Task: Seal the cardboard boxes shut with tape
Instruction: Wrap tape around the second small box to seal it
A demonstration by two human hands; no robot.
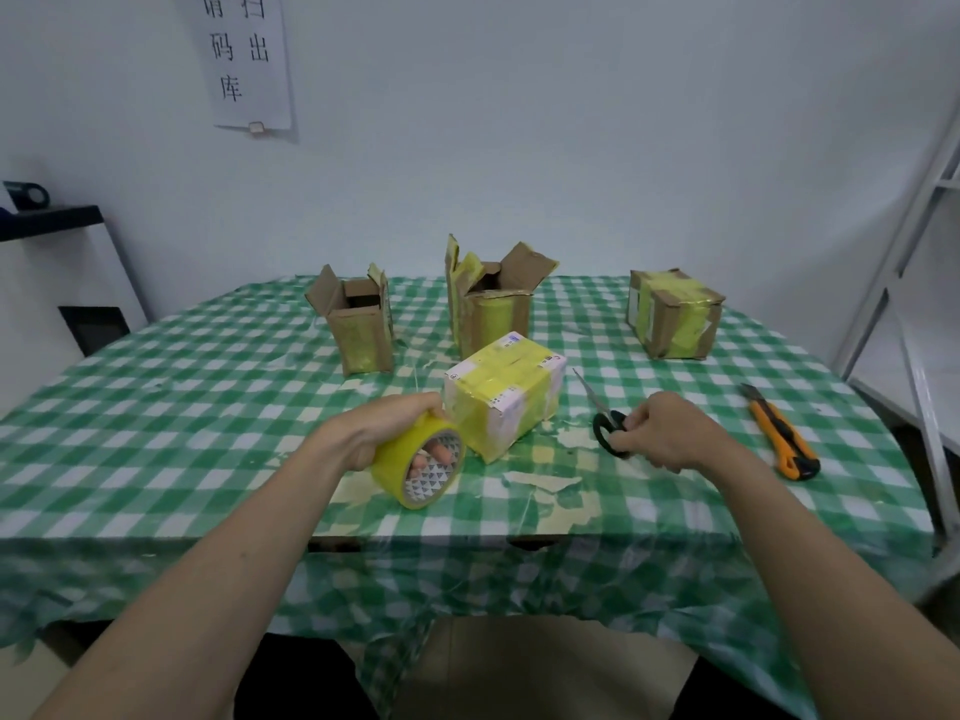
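Gripping yellow tape roll [420, 462], left hand [387, 426]; right hand [662, 431] holds black scissors [605, 420]; yellow-taped white box [504, 394] between.

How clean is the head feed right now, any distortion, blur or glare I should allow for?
Head view: wide-angle bending curves the table edge and the shelf frame; light is soft and even, with weak shadows; mild sheen on the tape roll in the left hand; right hand and scissors slightly soft; forearms smeared near the bottom.

White wall [519, 122] w/ paper sign [244, 59]; metal shelf [914, 262] rt.
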